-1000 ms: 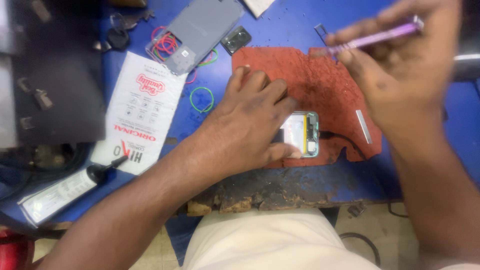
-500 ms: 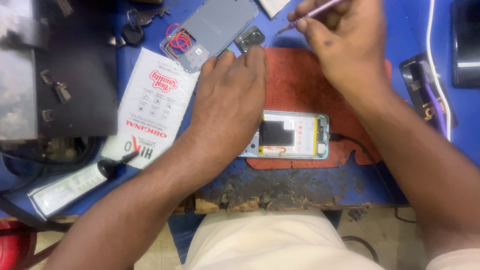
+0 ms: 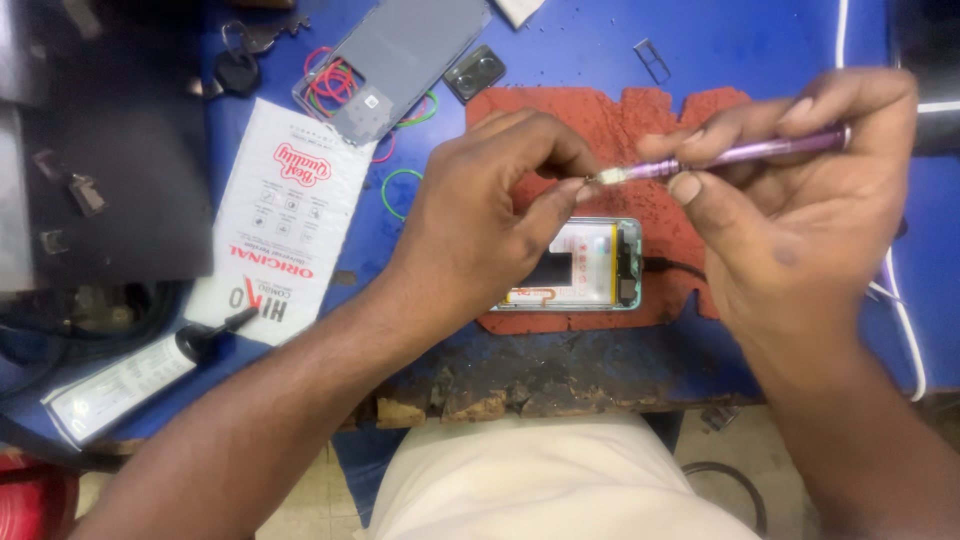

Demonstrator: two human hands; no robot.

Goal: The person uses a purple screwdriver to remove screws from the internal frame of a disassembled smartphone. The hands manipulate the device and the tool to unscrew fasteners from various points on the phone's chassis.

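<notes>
1. Our left hand (image 3: 480, 220) pinches the tip of the purple screwdriver (image 3: 745, 152) between thumb and fingers.
2. The opened phone (image 3: 585, 270) lies on the red mat (image 3: 600, 120), at 6 o'clock from that tip.
3. Our right hand (image 3: 800, 210) grips the screwdriver's shaft at 3 o'clock.

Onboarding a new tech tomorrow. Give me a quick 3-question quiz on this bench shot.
1. True or false: the right hand holds a purple screwdriver.
2. What lies under the opened phone? A) red mat B) white packet C) grey back cover
3. What do the left hand fingertips meet?

Key
1. True.
2. A, the red mat.
3. The screwdriver's tip, pinched above the phone.
</notes>
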